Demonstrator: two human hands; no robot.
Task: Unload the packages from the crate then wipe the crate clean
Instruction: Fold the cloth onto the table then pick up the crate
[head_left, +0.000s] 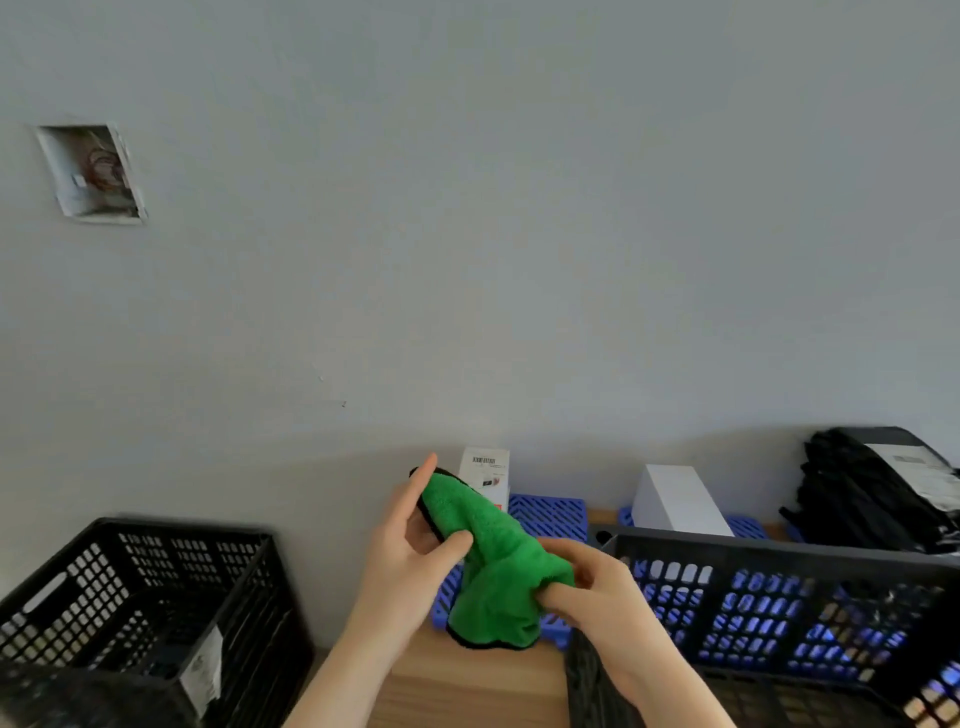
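A cloth is held between the left hand and right hand, above a wooden table. One crate stands to the left, another crate to the right. Behind the right crate, against the wall, stand two boxes and, farther right, bagged packages.

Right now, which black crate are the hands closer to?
The black crate on the right; the right hand holding the green cloth overlaps its corner. The left crate sits apart.
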